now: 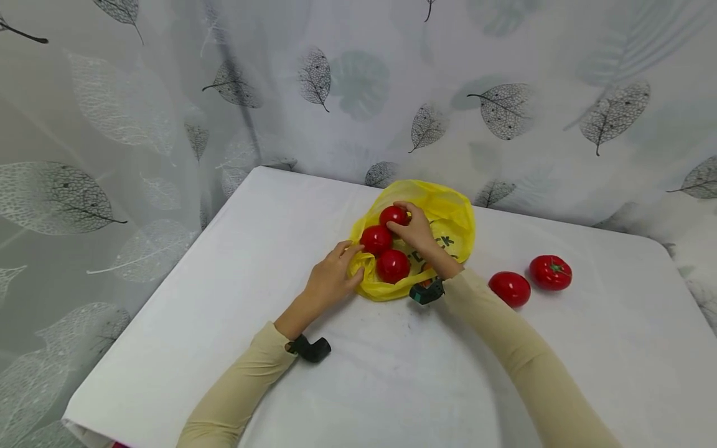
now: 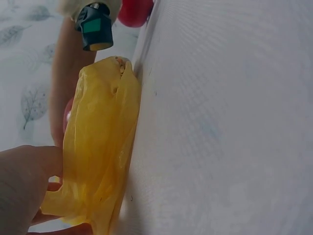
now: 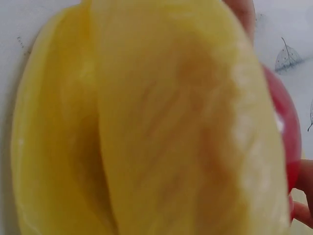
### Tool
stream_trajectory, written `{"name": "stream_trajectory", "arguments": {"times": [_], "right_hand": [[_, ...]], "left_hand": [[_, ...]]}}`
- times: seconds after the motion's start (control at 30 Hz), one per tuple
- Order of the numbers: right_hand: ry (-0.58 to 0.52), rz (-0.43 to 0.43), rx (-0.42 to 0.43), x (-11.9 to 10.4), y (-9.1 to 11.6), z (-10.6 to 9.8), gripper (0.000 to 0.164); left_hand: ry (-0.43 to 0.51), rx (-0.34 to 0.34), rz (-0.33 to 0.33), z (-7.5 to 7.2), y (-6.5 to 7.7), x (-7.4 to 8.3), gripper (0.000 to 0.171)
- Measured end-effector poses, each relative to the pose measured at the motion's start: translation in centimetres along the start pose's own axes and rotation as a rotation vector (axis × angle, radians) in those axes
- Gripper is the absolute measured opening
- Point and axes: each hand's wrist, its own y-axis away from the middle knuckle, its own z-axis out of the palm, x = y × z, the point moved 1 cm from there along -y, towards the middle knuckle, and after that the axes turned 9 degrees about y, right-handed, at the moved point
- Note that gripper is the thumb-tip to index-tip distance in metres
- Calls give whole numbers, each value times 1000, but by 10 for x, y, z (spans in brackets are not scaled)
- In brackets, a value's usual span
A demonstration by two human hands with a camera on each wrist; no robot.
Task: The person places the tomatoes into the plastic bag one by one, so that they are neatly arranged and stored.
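Site: indoors, apparently a curtained-off tabletop recording station; whether within a home, a lab or a studio cannot be told. Evidence: a pale, grey-white curtain [image 1: 358, 143] printed with skeleton leaves spans the back and left side, hiding what lies beyond. Close before it stands a table [image 1: 347, 398] under a plain white cover. Dark devices [image 1: 315, 350] worn at both wrists suit a recording set-up; the leaf print, the yellow bag [image 1: 456, 227] and the red tomatoes [image 1: 393, 266] are of a household kind
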Motion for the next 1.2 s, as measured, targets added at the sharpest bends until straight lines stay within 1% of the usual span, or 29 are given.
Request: {"name": "stream_trajectory", "arguments": {"times": [0.27, 0.5, 0.63, 0.73, 0.97, 1.07, 1.2], "right_hand": [[19, 8, -22, -2, 1, -5, 56], [46, 55, -60, -3, 2, -11, 56], [32, 69, -68, -3, 3, -15, 56], [22, 62, -73, -4, 6, -19, 56], [6, 37, -66, -9, 14, -28, 54], [11, 23, -70, -12, 18, -31, 54], [23, 28, -77, -14, 25, -36, 54]], "left_hand": [[12, -12, 3, 0, -1, 2, 44], [6, -9, 22, 2, -1, 2, 43], [-5, -9, 24, 2, -2, 3, 43], [-10, -8, 23, 1, -3, 3, 43], [-11, 6, 42, 0, -2, 2, 42], [-16, 14, 50, 0, -1, 2, 41], [-13, 24, 56, 0, 1, 1, 41]]}}
